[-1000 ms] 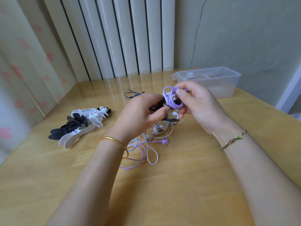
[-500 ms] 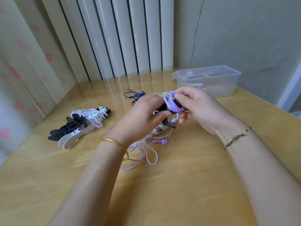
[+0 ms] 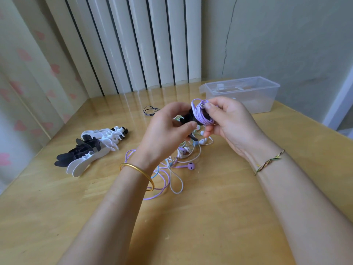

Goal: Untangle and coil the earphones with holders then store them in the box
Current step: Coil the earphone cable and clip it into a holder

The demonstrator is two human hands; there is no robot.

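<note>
My left hand [image 3: 165, 131] grips a black holder [image 3: 189, 117] above the table's middle. Purple earphone cord [image 3: 203, 116] is coiled around that holder. My right hand [image 3: 227, 121] pinches the coil, thumb pressing the silver plug end on top. Below the hands lies a tangle of purple, white and blue earphones [image 3: 172, 167], with one purple earbud [image 3: 191, 166] showing. The clear plastic box [image 3: 267, 98] stands open at the back right.
A pile of black and white holders [image 3: 89, 150] lies to the left on the wooden table [image 3: 210, 217]. A dark blue cord [image 3: 150, 110] rests near the back. Vertical blinds and a wall close off the far side.
Both hands have lifted slightly and shifted toward the box while holding the coil. My right thumb now presses the plug end onto the top of the coil.
</note>
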